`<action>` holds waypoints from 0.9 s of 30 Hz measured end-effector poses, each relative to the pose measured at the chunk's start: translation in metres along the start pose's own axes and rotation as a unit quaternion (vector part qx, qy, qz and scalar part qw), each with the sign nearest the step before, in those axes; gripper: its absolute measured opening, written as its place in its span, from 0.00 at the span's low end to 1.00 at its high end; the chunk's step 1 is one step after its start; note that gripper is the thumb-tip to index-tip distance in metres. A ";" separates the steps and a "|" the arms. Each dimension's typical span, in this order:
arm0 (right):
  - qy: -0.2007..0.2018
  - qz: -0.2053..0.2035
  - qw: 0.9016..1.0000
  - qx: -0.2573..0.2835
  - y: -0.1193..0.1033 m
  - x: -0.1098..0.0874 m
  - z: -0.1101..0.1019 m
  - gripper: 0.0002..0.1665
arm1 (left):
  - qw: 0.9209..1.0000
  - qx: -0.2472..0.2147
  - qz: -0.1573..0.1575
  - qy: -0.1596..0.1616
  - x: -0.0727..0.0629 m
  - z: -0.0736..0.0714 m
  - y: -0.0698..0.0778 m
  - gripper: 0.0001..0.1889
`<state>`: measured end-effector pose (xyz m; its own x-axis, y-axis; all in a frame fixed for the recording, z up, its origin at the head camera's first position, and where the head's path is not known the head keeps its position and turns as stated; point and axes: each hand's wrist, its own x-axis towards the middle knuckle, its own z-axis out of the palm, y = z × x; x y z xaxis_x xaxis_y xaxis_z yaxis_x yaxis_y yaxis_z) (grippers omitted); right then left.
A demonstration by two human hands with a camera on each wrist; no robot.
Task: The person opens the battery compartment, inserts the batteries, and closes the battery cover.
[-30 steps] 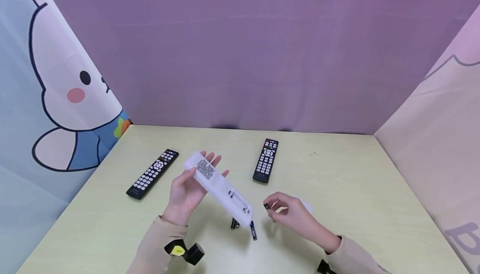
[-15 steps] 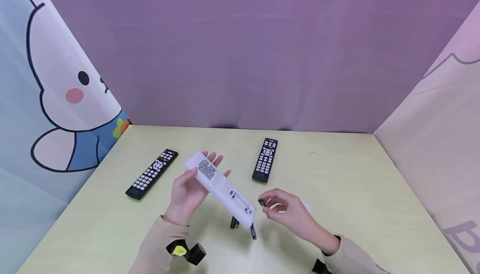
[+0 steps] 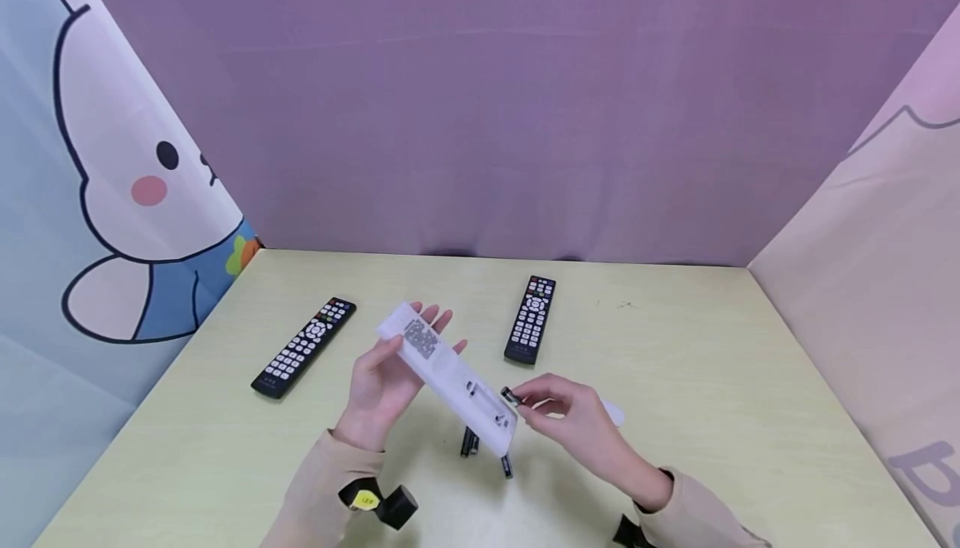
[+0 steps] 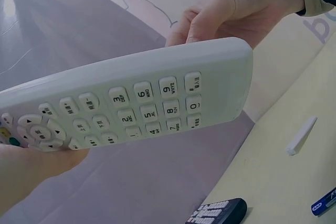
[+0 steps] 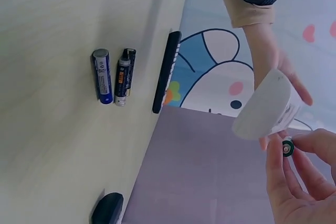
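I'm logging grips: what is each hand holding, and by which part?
The left hand holds the white remote near its labelled end; the right hand pinches a battery near one end.

Bright, even light fills the head view, laying soft-edged shadows on the bench (image 3: 712, 381) and washing the white remote (image 3: 446, 373) pale, its label (image 3: 420, 338) too blurred to read, while both wrist views look dimmer, greyer and slightly hazy, with muted colours.

Left hand (image 3: 384, 383) raised palm up, thumb laid inward, fingertips spread; right hand (image 3: 564, 416) nearby, thumb and forefinger pinched (forearms, both sleeved, slanting inward).
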<state>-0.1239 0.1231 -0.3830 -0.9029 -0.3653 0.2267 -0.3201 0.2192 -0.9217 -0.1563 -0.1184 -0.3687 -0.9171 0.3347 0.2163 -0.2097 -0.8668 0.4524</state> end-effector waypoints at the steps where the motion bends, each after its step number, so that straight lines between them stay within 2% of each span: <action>1: 0.001 -0.001 1.000 -0.001 -0.001 0.000 0.001 0.11 | 1.000 0.002 0.000 0.000 0.000 0.001 0.000 0.23; 8: 0.000 -0.009 1.000 -0.012 -0.004 0.001 0.005 0.09 | 1.000 0.009 0.002 0.007 0.001 0.000 -0.002 0.23; 13: 0.000 -0.034 0.999 -0.030 -0.003 0.001 0.007 0.07 | 1.000 0.011 0.002 0.010 0.002 0.001 -0.003 0.23; 18: 0.012 -0.087 0.994 -0.071 -0.001 0.001 0.010 0.06 | 1.000 0.018 0.004 -0.007 0.002 0.001 -0.003 0.25; 20: 0.022 -0.116 0.988 -0.096 0.000 0.001 0.012 0.07 | 0.999 0.022 0.006 -0.027 0.003 -0.004 -0.004 0.24; 22: 0.035 -0.139 0.983 -0.113 0.000 0.002 0.014 0.07 | 0.999 0.028 0.006 -0.033 0.003 -0.004 -0.004 0.23; 26: 0.051 -0.170 0.975 -0.130 -0.001 0.002 0.018 0.06 | 0.999 0.031 0.007 -0.024 0.003 -0.004 -0.005 0.23; 27: 0.049 -0.173 0.975 -0.129 -0.001 0.002 0.018 0.06 | 0.999 0.032 0.004 -0.010 0.002 0.001 -0.004 0.23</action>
<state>-0.1206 0.1057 -0.3871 -0.7474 -0.3717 0.5507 -0.6604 0.3240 -0.6775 -0.1570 -0.1141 -0.3697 -0.9118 0.3359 0.2360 -0.1801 -0.8439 0.5054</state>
